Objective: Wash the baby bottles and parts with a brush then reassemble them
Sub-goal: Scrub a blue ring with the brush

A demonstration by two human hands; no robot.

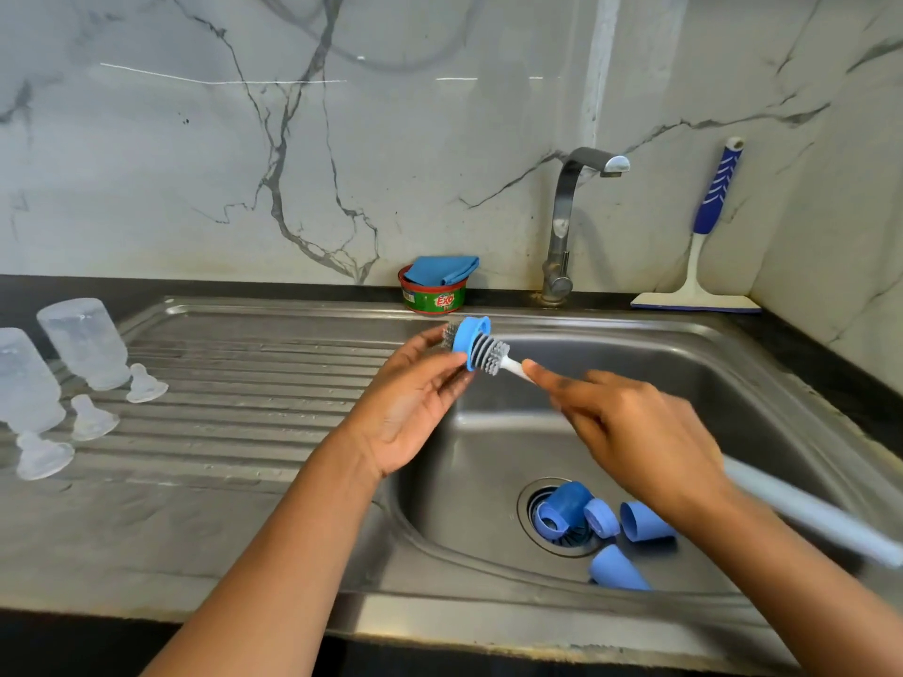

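Note:
My left hand (415,398) pinches a blue bottle collar ring (470,340) above the sink's left edge. The grey bristle head of a bottle brush (491,353) passes through the ring. My right hand (630,427) grips the brush's white handle, which runs off to the lower right. Two clear bottles (85,342) stand upside down on the drainboard at the far left, with three clear nipples (145,384) beside them. Several blue collars and caps (606,522) lie at the bottom of the basin around the drain.
The steel sink basin (762,383) has a tap (567,222) behind it. A red and green soap tub (435,295) with a blue cloth on top stands by the wall. A blue-handled squeegee (703,266) leans in the right corner. The ribbed drainboard (254,383) stretches left.

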